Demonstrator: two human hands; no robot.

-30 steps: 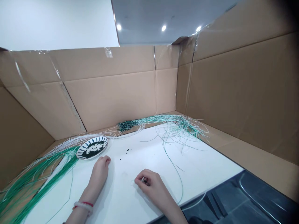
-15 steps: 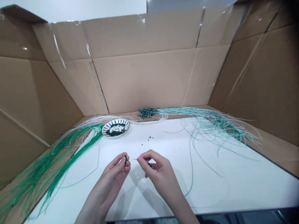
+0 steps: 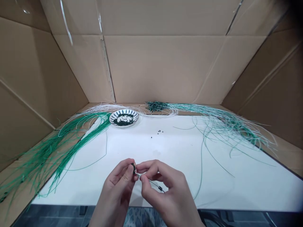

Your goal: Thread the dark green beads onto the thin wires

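pinching a small dark bead point(image 3: 133, 168) between thumb and forefinger, the left hand point(image 3: 115, 193) sits low over the white table point(image 3: 213, 192), its fingers curled narrowly around it. the right hand point(image 3: 163, 194) faces it, thumb and forefinger closed on a thin strand point(image 3: 150, 182) right beside the bead, so the two hands almost meet at the fingertips. a second bead point(image 3: 160, 188) sits on the strand's free end, below the right hand. the fingers hide whether the strand's tip is inside the pinched bead, so i cannot tell.

a dark-patterned plate point(image 3: 134, 117) lies well ahead of the hands, holding a heap of beads point(image 3: 123, 119), and a few stray beads point(image 3: 159, 132) lie on the table between it and the right-hand strands. green and white strands point(image 3: 78, 142) fan out to the left, and another bundle point(image 3: 233, 127) spreads to the right, against a cardboard wall point(image 3: 163, 69).

the main risk looks like the tiny pinched bead: a slight slackening of the grip could drop it, and the smooth table would let it roll. tilting the free end downward could also let the second bead slide off. a springy strand might miss the hole and bend.
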